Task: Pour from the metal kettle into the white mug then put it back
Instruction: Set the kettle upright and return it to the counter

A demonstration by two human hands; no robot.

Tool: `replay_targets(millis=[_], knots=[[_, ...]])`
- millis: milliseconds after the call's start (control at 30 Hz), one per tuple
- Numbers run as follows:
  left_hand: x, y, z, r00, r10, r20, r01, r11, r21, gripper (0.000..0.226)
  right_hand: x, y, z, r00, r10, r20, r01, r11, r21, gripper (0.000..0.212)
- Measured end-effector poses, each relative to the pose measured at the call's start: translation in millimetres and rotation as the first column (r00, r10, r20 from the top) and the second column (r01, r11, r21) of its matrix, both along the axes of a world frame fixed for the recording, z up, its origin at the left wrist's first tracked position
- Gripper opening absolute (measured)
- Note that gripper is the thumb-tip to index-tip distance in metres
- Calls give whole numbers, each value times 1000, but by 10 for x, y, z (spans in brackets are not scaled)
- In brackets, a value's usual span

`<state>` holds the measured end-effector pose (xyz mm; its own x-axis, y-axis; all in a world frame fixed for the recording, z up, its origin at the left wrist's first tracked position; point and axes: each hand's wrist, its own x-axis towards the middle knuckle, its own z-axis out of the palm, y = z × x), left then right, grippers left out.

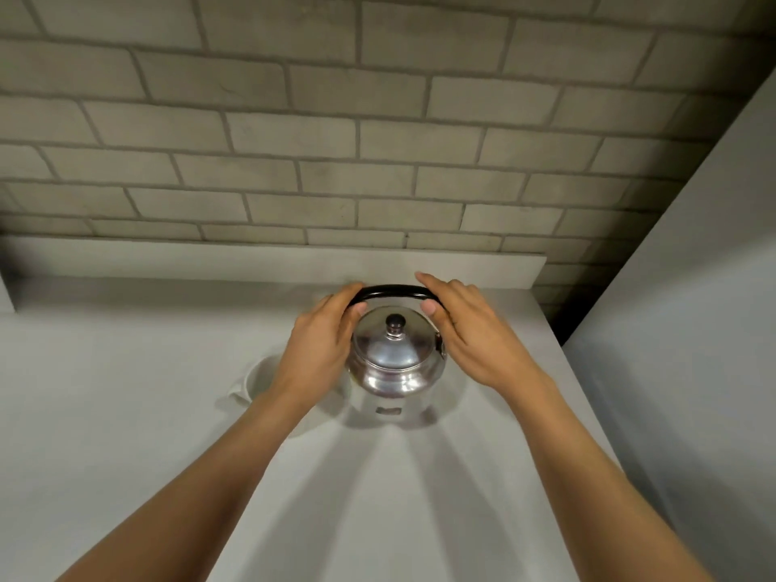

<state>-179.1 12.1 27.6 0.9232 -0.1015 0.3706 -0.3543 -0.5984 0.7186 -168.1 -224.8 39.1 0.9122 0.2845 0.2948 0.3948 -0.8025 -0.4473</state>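
The metal kettle [394, 359], shiny with a black lid knob and a black arched handle [394, 291], is at the middle of the grey counter. My left hand [323, 346] curls around the handle's left end. My right hand [470, 333] closes on the right end, fingers over the top and thumb underneath. I cannot tell whether the kettle rests on the counter or hangs just above it. The white mug [254, 382] stands left of the kettle, mostly hidden behind my left wrist, with its handle pointing to the front left.
The grey counter [126, 413] ends at a low ledge [252, 262] under a grey brick wall [336, 140]. A tall grey panel [693, 329] closes off the right side close to the kettle.
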Motion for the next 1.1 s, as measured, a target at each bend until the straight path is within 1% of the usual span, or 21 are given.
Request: replay_targets(millis=[33,100,200,267,367,500,567,633,800,1000,1100], knots=[[68,-1,1,1000,13,-1,-13,1000,15,33,57,-15,-22,1000,-2,-25,2,1000,-4,50],[236,-18,2,1000,18,1,-18,999,31,33,209,-19,-40,998,15,-58,-12,999,52,48],[563,-54,-31,999,30,22,-31,998,54,30,495,27,-95,1000,15,-24,-12,991,133,39],[793,-78,-63,999,44,32,-46,997,59,28,705,50,-157,1000,-13,-15,15,992,125,39],[1102,-91,-139,999,53,-2,-52,997,54,25,1030,53,-254,999,-36,-39,39,996,83,44],[1384,-86,-294,996,64,-58,-63,998,18,27,1362,66,-371,990,-42,-137,55,994,95,46],[1496,-63,-389,993,69,-97,-67,998,22,27,1485,77,-465,988,-31,-154,42,997,65,43],[1789,-55,-624,984,38,-172,-36,999,14,26,1755,78,-687,980,-50,-191,62,996,59,41],[1910,83,-752,981,45,-190,-45,999,5,23,1846,197,-759,973,-14,-232,34,996,82,41],[1955,95,-781,982,34,-188,-34,999,7,23,1863,210,-751,976,24,-217,4,992,124,41],[2014,97,-763,984,24,-177,-25,1000,-2,23,1914,189,-749,982,33,-185,-7,991,136,41]])
